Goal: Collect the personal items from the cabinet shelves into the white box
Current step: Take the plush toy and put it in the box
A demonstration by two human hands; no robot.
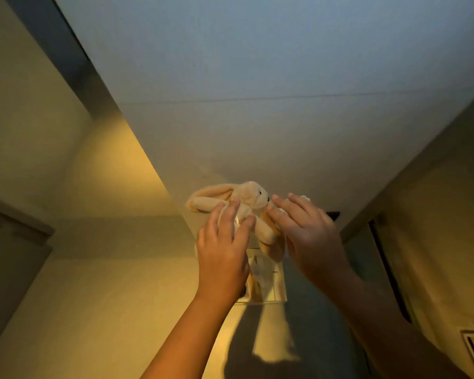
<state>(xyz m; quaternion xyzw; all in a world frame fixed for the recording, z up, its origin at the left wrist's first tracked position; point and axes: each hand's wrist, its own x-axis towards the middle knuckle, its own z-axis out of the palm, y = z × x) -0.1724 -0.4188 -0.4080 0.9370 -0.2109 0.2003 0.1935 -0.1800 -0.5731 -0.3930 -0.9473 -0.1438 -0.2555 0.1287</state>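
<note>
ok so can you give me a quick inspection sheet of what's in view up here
surface: pale white panel overhead; the shelf itself is hidden behind the hands
job's things: cream plush rabbit toy up high between both hands; white box not in view
clutter: clear plastic packet just below the rabbit
hands: left hand with fingers curled over the rabbit's body; right hand with fingers straight, touching beside its head
cables: nothing seen
surroundings: yellow-lit walls, dim light

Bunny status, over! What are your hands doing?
Left hand gripping plush bunny. Right hand flat against its head. Pale packet just below it.
</note>
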